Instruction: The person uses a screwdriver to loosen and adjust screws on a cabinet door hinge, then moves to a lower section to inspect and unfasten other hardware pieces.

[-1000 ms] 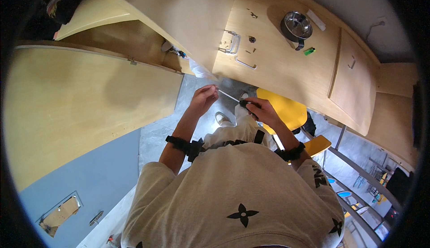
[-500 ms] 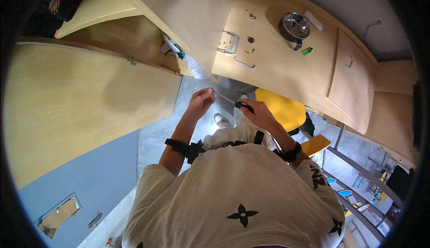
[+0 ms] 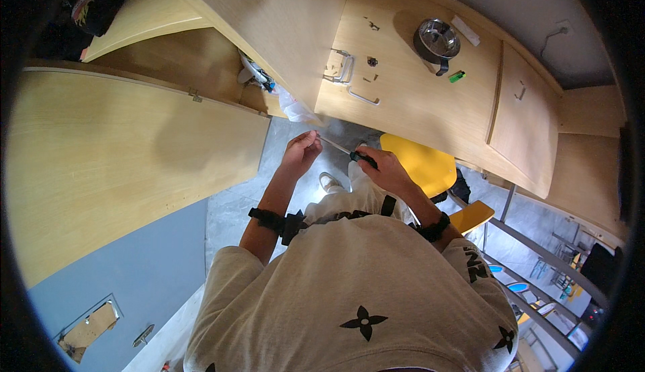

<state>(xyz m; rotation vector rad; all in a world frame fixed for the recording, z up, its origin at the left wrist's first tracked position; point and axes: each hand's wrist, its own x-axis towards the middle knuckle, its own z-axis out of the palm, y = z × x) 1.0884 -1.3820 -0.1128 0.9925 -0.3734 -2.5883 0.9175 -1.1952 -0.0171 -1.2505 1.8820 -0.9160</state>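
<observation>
In the head view, the right hand [image 3: 383,168] grasps a black-handled screwdriver [image 3: 355,156] above the floor [image 3: 232,200] before the bench [image 3: 416,106], its shaft slanting to the left hand [image 3: 302,152], which is pinched closed at the tip, on what I cannot tell, while a steel mug [image 3: 437,38] stands on the bench.

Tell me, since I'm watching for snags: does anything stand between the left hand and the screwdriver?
Nothing visible does: the right hand grips the screwdriver, whose bare shaft runs up to the left hand. Anything at the shaft's tip is too small to tell.
</observation>
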